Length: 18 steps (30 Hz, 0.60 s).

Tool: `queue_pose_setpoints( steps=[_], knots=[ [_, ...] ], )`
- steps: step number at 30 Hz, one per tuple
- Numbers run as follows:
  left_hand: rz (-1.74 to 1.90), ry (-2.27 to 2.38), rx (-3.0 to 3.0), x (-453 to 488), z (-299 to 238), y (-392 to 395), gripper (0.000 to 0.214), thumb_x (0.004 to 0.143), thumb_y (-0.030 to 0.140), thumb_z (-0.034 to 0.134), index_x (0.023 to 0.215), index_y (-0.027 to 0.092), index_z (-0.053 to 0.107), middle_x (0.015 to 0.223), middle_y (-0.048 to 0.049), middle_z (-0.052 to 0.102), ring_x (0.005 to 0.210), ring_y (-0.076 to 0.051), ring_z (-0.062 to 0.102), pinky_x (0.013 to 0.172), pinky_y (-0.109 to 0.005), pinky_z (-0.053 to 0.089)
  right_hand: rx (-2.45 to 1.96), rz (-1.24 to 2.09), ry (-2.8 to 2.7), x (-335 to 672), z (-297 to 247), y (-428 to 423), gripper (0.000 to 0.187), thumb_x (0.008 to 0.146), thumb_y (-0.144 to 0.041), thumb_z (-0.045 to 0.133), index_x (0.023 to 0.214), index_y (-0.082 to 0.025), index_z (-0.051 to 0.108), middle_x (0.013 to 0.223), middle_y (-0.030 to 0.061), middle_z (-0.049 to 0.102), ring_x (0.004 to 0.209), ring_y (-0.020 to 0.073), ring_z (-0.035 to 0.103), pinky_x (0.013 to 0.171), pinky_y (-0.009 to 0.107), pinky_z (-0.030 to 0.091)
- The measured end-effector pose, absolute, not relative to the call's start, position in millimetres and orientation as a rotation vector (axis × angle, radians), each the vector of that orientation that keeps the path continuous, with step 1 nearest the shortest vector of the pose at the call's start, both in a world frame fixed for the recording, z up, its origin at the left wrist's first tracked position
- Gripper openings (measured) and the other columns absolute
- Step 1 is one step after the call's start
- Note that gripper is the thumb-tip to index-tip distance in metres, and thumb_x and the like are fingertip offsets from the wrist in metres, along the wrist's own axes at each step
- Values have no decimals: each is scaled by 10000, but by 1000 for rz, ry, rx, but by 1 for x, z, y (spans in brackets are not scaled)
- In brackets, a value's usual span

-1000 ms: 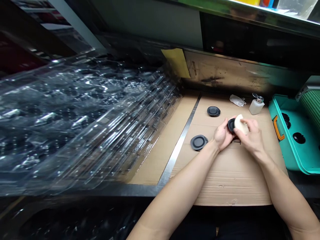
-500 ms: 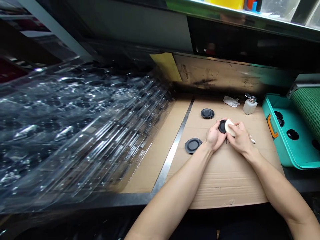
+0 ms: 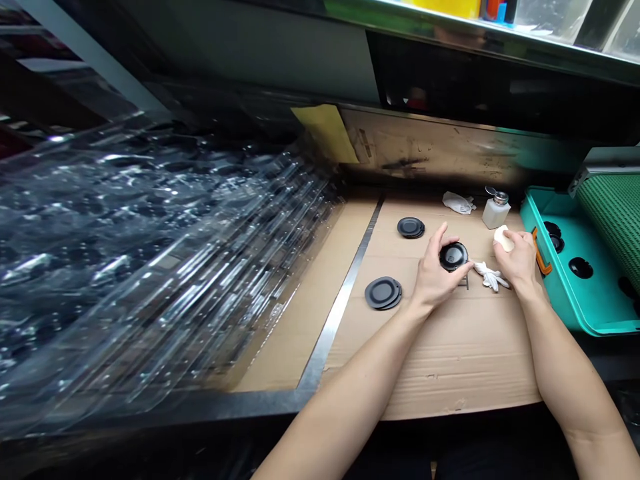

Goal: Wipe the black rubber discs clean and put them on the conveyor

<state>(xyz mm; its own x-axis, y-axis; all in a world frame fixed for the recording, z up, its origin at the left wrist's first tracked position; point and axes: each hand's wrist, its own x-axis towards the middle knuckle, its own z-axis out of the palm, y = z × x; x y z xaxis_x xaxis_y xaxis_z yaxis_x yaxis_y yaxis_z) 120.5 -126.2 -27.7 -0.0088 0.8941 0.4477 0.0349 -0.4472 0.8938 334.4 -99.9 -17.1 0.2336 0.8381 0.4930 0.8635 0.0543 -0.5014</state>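
A round black plastic cap is gripped by its edges between the thumb and fingers of my left hand, its glossy face turned up. My right hand, closed on a white sponge pad, is to the right, apart from the cap. Crumpled white gloves lie on the cardboard between my hands. Two small piles of black discs, one at the back and one nearer, sit left of my left hand.
Stacked clear plastic trays fill the left side. At the back right stand a pump bottle and a crumpled white wipe. A teal bin with black discs is at the right, beside a green belt. A metal strip crosses the cardboard.
My right hand has drawn the sponge pad off the cap and moved right and slightly up. My left hand has turned the cap glossy side up. The gloves are now uncovered.
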Motion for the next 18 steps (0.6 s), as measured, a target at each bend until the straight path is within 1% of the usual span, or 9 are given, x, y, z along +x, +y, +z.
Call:
queue_pose_setpoints(
  steps=[4,7,10,15,17,18],
  knots=[
    [1615,1089,1962,122,-27,-133,961,791,290,836,1584,276,293,1272,-80,674,1193,-220,640,1075,-385,493,-1944,24,-1642,340,-25,-98,475,851,-398,615,1234,-137,721,1148,142,594,1059,284,619,1004,407,483],
    [1617,1133,2050,121,-27,-134,990,804,296,831,1602,274,245,1290,-87,667,1193,-224,640,1063,-387,502,-2006,32,-1683,341,-27,-98,484,860,-405,604,1260,-153,709,1164,141,598,1084,288,615,1013,394,472],
    [1614,1161,2054,120,-28,-133,995,809,295,826,1607,266,233,1293,-94,666,1202,-229,633,1069,-396,500,-2017,27,-1687,342,-28,-97,496,864,-419,604,1277,-160,696,1193,148,592,1113,292,606,1021,389,463],
    [1644,1140,2023,120,-26,-133,935,804,275,824,1576,261,299,1290,-88,672,1211,-222,626,1078,-389,492,-2016,41,-1711,344,-31,-95,507,875,-408,588,1315,-166,663,1195,153,622,1141,302,590,1036,405,446],
    [1632,1113,1989,121,-25,-134,866,804,287,820,1535,247,357,1287,-94,678,1203,-223,635,1078,-387,493,-2007,44,-1718,344,-32,-94,501,881,-404,576,1319,-175,657,1198,150,629,1143,303,586,1032,410,445],
    [1621,1094,1961,122,-25,-135,798,810,304,812,1492,235,405,1284,-101,681,1197,-225,642,1069,-383,498,-2004,44,-1719,344,-32,-94,496,882,-405,573,1314,-177,658,1201,149,629,1140,303,586,1028,411,447]
  ],
)
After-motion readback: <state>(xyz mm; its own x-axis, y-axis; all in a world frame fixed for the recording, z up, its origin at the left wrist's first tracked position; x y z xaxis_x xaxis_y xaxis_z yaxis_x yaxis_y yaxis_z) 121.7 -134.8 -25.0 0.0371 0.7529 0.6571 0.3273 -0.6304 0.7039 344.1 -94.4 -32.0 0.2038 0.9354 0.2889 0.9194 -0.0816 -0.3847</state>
